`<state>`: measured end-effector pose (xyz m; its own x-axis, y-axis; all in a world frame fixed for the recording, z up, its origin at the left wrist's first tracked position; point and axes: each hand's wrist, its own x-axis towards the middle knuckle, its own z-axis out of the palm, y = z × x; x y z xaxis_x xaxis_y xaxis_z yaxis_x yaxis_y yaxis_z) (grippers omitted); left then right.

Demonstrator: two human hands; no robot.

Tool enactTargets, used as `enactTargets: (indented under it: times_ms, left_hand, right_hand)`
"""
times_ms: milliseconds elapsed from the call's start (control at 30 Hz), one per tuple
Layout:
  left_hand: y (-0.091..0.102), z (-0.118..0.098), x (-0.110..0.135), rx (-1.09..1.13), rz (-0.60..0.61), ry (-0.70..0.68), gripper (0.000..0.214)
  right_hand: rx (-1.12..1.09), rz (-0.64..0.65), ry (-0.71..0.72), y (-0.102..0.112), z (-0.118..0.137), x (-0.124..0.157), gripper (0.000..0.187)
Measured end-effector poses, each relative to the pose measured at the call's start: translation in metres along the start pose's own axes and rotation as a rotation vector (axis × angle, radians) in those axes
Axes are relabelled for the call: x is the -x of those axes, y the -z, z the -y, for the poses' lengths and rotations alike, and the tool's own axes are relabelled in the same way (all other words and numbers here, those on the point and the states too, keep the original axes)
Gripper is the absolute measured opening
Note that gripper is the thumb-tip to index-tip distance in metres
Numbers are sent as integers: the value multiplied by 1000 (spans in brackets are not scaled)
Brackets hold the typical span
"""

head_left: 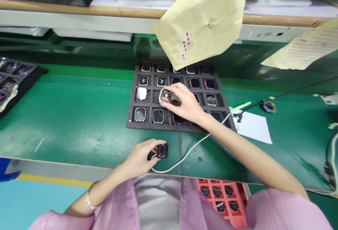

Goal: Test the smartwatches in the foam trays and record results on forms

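A black foam tray point(132, 122) lies on the green bench, its square pockets holding several smartwatch bodies. My right hand point(185, 105) reaches over the tray and pinches one watch body point(166, 97) with a lit screen, just above a middle pocket. My left hand point(142, 156) rests near the bench's front edge, fingers closed on a small black charger puck point(162, 151). A white cable point(195, 145) runs from the puck toward the right.
A yellow paper sheet point(203, 18) hangs above the tray's far side. White paper point(253, 128) and a black cable lie at the right. Another dark tray point(16, 78) sits far left. A red tray point(221, 198) of parts is below the bench by my lap.
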<state>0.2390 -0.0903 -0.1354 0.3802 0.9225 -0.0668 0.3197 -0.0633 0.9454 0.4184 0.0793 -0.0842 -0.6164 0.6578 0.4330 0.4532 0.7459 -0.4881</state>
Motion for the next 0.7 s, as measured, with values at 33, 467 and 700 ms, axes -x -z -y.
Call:
enactTargets:
  times_ms: [33,467,700]
  left_hand:
    - [1,0,1,-9,-4,-10,48]
    - [-1,3,-1,11,-33,0,43]
    - [-1,5,-3,-1,-68,-25,45]
  right_hand:
    - [47,19,-2,-4,-10,-12,42]
    - [141,312,45,31,-25,-13,30]
    - [473,536,2,45,-37,-16,34]
